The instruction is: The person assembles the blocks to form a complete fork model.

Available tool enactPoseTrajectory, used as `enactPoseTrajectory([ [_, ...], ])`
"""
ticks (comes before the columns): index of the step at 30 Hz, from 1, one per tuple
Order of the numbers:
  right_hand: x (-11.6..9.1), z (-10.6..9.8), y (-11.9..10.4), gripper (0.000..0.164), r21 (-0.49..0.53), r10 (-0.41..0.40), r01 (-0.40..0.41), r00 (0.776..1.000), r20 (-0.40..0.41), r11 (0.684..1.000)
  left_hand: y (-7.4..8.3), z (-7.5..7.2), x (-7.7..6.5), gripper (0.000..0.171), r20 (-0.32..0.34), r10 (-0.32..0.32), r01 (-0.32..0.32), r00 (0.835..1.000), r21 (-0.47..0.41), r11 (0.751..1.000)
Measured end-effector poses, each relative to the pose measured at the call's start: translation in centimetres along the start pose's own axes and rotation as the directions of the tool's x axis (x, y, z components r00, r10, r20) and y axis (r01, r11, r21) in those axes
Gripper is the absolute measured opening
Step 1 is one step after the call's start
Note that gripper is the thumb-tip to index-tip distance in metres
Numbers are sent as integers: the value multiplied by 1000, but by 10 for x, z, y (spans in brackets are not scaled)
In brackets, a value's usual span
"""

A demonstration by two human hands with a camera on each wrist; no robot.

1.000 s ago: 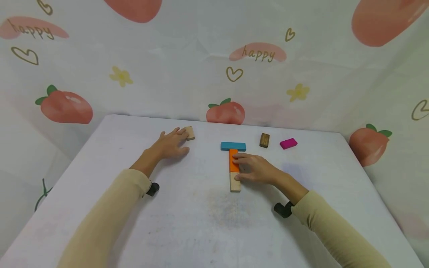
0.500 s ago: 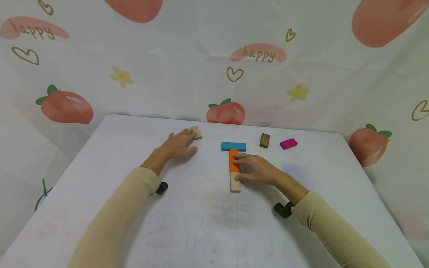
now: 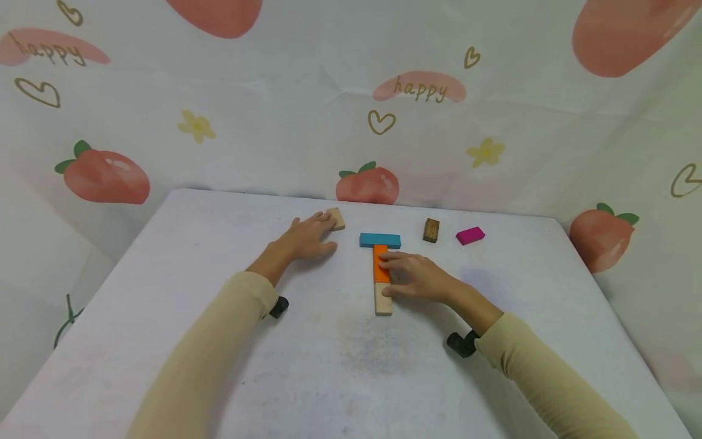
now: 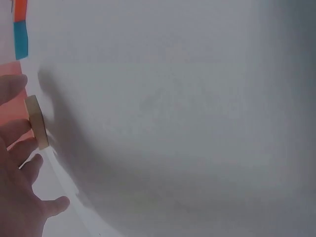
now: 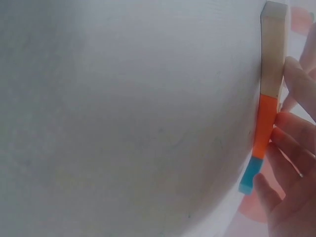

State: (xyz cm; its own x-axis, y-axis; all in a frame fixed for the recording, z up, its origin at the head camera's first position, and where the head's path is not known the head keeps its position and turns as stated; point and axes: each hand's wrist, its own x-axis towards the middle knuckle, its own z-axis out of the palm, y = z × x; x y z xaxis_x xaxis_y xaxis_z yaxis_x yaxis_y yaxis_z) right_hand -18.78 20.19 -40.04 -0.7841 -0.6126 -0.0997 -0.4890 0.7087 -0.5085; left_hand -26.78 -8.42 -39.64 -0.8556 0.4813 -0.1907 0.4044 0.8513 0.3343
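Toward the back of the table, my left hand (image 3: 311, 239) reaches forward with its fingertips on a plain wooden block (image 3: 337, 219). In the left wrist view, the fingers are spread behind that wooden block (image 4: 37, 122). A blue block (image 3: 380, 240) lies crosswise at the top of an orange block (image 3: 379, 268), and a second plain wooden block (image 3: 382, 300) continues the line toward me, making a T. My right hand (image 3: 419, 277) rests with its fingers on the orange block and its thumb on the near wooden block.
A dark brown wooden block (image 3: 431, 230) and a magenta block (image 3: 470, 236) lie at the back right of the white table (image 3: 307, 378). Behind the table hangs a curtain (image 3: 274, 122) printed with peaches.
My left hand has moved to the right, and the wooden block under its fingertips has slid right with it, closer to the blue block. The right hand and the T of blocks stay put.
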Motion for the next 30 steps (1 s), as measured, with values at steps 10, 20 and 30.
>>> enactPoseTrajectory([
  [10,1,0,1,62,-3,13,-13,1000,12,1000,16,6,12,69,22,14,-14,1000,19,1000],
  [20,2,0,2,62,-1,9,-9,1000,12,1000,29,11,22,71,33,19,-19,999,7,1000],
  [30,2,1,3,62,9,0,0,1000,12,1000,36,13,24,72,52,25,-25,998,-10,1000],
])
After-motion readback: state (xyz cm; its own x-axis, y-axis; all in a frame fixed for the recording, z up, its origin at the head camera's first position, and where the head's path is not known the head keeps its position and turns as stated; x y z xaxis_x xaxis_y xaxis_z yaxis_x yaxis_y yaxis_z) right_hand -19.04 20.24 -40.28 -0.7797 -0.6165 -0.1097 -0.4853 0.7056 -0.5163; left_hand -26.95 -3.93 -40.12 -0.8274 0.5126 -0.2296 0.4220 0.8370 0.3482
